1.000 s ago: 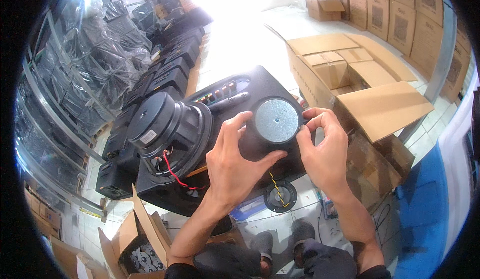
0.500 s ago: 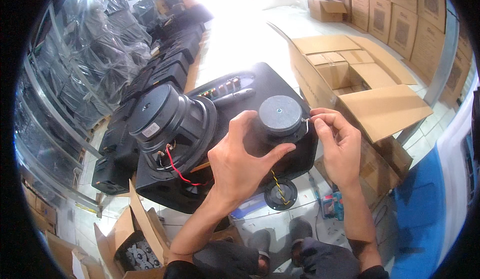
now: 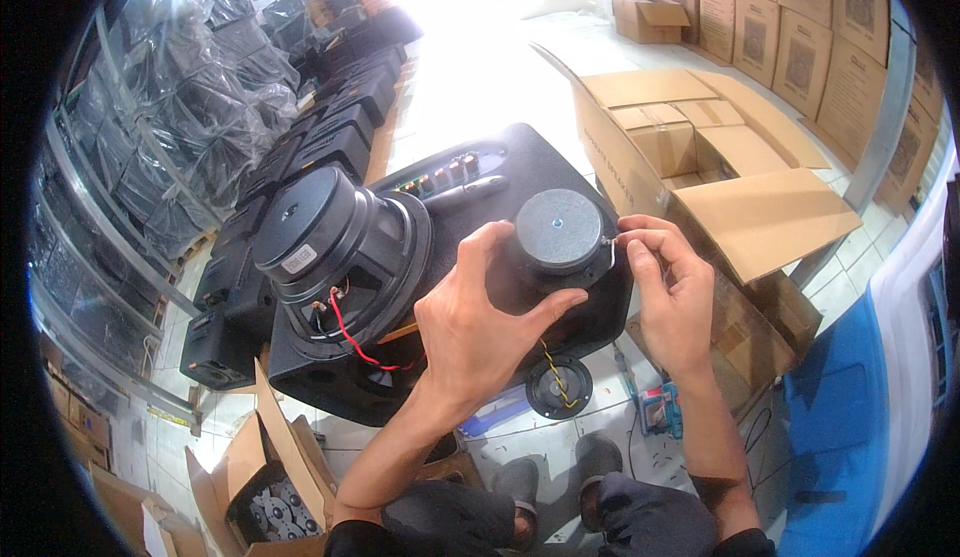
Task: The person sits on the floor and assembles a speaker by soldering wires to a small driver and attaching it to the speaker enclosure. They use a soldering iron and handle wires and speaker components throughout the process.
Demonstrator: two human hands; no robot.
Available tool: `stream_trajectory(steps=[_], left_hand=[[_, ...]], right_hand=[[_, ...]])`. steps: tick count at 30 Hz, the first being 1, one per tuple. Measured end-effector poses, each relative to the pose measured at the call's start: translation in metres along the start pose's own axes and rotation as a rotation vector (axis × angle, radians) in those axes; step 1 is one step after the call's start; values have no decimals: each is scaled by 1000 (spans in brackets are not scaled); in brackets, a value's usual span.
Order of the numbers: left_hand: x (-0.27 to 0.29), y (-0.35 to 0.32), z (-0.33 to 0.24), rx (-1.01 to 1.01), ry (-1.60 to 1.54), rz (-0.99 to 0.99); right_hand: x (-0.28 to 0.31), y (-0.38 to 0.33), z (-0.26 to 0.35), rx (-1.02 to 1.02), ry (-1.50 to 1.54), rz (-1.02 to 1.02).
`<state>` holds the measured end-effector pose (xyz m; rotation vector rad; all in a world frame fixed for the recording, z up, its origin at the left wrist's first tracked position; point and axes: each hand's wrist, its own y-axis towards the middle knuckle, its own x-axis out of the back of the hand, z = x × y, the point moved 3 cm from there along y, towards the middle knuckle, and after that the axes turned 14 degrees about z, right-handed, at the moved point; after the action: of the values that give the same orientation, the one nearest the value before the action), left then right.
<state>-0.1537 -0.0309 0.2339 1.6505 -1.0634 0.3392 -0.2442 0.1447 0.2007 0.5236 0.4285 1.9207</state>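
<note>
A small round black speaker driver (image 3: 560, 227), magnet side up, sits over the black speaker cabinet (image 3: 515, 162). My left hand (image 3: 480, 322) curves around its near left side, thumb and fingers against it. At the driver's right edge my right hand (image 3: 675, 292) pinches a thin pale wire by the terminal; the exact contact is too small to see. Left of my hands, a large black woofer (image 3: 335, 257) rests on the cabinet, magnet up, with a red wire (image 3: 347, 327) running from its terminals. Hidden behind my left hand is part of the cabinet's front.
Lower down is another small round driver (image 3: 558, 387) with a yellow-black twisted wire. A teal power tool (image 3: 660, 409) lies beyond it. An open carton (image 3: 770, 219) stands right, a carton of grey parts (image 3: 275, 507) lower left. Black cabinets (image 3: 335, 142) line the left.
</note>
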Motion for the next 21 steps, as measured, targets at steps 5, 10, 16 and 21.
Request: stream_trajectory(steps=[5, 10, 16, 21], left_hand=[[1, 2, -3, 5, 6, -2], [0, -2, -4, 134, -131, 38], [1, 2, -1, 15, -33, -53], [1, -2, -2, 151, -80, 10]], right_hand=[[0, 0, -3, -3, 31, -11], [4, 2, 8, 102, -74, 126], [1, 30, 33, 195, -274, 423], [-10, 52, 44, 110, -471, 508]])
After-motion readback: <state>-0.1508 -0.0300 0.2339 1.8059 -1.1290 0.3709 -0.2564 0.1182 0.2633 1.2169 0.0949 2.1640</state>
